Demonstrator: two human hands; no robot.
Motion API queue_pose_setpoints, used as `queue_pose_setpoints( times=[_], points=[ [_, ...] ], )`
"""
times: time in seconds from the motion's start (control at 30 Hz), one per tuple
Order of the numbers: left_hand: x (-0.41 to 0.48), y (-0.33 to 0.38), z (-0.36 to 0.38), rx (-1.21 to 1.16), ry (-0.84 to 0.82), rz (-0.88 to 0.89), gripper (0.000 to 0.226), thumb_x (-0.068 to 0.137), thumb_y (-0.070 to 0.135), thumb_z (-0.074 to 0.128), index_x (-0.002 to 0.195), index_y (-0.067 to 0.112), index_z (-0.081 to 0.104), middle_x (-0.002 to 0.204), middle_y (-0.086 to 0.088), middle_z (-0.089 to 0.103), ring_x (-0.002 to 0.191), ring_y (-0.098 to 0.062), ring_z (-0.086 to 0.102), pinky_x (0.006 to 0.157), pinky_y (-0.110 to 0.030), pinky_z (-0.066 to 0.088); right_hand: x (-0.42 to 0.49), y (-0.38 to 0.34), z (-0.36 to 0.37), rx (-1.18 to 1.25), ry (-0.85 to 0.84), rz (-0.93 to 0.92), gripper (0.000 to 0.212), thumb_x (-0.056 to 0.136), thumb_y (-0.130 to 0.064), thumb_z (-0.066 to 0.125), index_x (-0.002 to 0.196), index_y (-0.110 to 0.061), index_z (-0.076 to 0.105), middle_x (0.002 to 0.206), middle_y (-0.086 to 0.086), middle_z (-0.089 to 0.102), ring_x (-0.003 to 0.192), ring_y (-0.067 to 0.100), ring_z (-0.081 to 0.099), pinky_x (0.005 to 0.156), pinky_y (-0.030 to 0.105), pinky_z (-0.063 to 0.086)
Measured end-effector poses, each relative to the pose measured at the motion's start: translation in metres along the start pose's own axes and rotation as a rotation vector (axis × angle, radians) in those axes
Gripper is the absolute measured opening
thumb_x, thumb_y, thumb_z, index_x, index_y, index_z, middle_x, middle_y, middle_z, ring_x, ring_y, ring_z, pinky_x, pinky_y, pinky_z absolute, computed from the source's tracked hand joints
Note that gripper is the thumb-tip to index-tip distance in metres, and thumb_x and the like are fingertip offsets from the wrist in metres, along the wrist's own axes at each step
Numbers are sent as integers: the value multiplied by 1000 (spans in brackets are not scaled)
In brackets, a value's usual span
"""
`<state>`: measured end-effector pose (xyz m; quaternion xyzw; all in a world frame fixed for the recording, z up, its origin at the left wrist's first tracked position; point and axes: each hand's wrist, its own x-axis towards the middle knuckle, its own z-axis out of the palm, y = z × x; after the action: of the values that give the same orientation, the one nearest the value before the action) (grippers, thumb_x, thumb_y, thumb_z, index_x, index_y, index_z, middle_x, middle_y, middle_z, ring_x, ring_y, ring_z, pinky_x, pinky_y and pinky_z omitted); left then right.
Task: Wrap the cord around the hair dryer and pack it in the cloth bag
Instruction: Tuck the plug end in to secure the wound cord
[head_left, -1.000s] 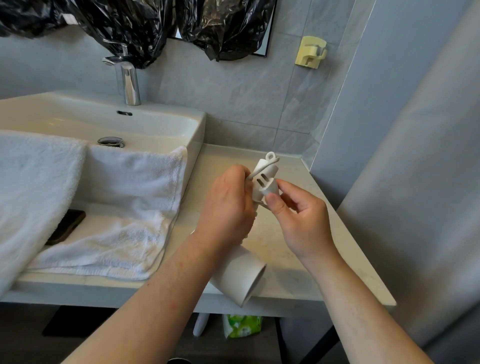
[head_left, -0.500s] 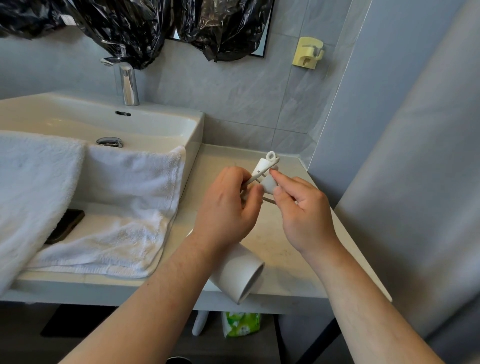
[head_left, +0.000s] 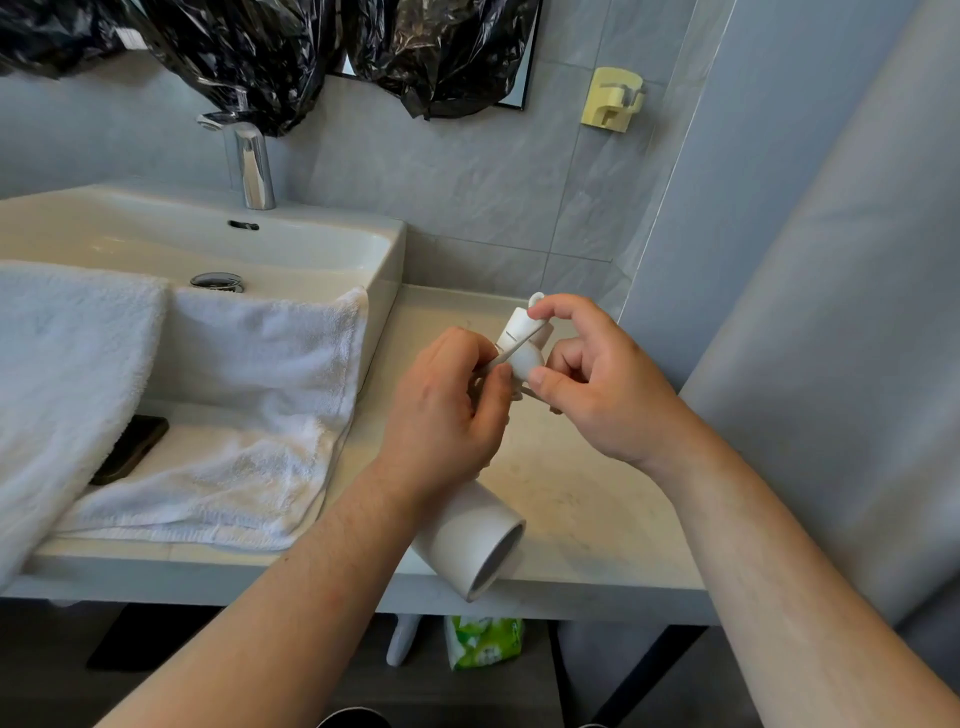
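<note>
Cord (head_left: 511, 349) could spring loose from the hair dryer (head_left: 467, 535), gripped by the left hand (head_left: 447, 415) just over the worktop (head_left: 582, 499) edge, if the right hand (head_left: 597, 379) pinching its end slackens.

Hair dryer (head_left: 470, 540) smooth matt white plastic; towel (head_left: 234, 415) rough terry cloth; faucet (head_left: 253, 166) glossy chrome metal.

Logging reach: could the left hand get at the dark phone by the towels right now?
Likely not at once: the left hand grips the hair dryer, and the near towel hides part of the phone. Otherwise the way looks free.
</note>
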<state>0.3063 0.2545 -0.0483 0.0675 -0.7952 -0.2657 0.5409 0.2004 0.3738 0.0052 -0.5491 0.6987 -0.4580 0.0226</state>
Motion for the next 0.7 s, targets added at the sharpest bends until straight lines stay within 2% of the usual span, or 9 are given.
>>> queue_pose_setpoints(
  times=[0.1,0.2,0.37,0.5,0.57,0.63,0.7],
  points=[
    [-1,1,-1,-10,34,-3,15,91,17,58,79,8,53,72,-1,54,68,-19,49,61,-38,40,3,-4,-3,3,-63,0,41,87,-12,62,106,-44,44,57,1,46,58,25,46,62,35,45],
    [-1,-1,-1,-28,56,-33,26,91,30,55,79,7,51,70,0,51,67,-18,47,60,-35,39,4,-8,-4,-12,-112,-2,41,88,-11,62,103,-44,42,57,1,47,58,16,46,61,30,44],
    [-3,-3,0,-8,99,17,27,90,27,60,78,5,52,68,-3,50,64,-16,44,57,-32,37,3,-11,-3,-42,-109,8,42,87,-12,64,100,-44,42,58,2,48,57,14,46,62,36,44],
    [-4,-4,0,-47,97,6,27,90,27,62,79,4,54,71,-1,51,66,-18,47,59,-36,41,5,-12,-5,-33,-144,39,39,84,-19,66,98,-47,42,59,4,53,62,28,52,67,49,48],
    [-4,-4,-1,-58,85,-3,26,90,28,61,80,5,54,72,0,52,68,-18,49,61,-38,42,6,-12,-4,12,-153,50,36,82,-23,65,96,-48,43,64,11,60,65,29,57,64,45,49],
    [-4,-4,-2,-69,75,-13,25,91,27,62,81,5,55,74,2,54,69,-19,51,62,-39,44,5,-13,-1,86,-147,68,33,81,-24,62,94,-49,45,69,19,62,63,21,57,64,35,45],
    [-4,-4,-4,-80,65,-19,25,91,29,61,82,6,56,75,3,55,71,-19,53,63,-40,45,5,-14,1,149,-137,87,28,84,-24,58,94,-48,48,70,20,63,65,21,55,64,39,45]
  ],
)
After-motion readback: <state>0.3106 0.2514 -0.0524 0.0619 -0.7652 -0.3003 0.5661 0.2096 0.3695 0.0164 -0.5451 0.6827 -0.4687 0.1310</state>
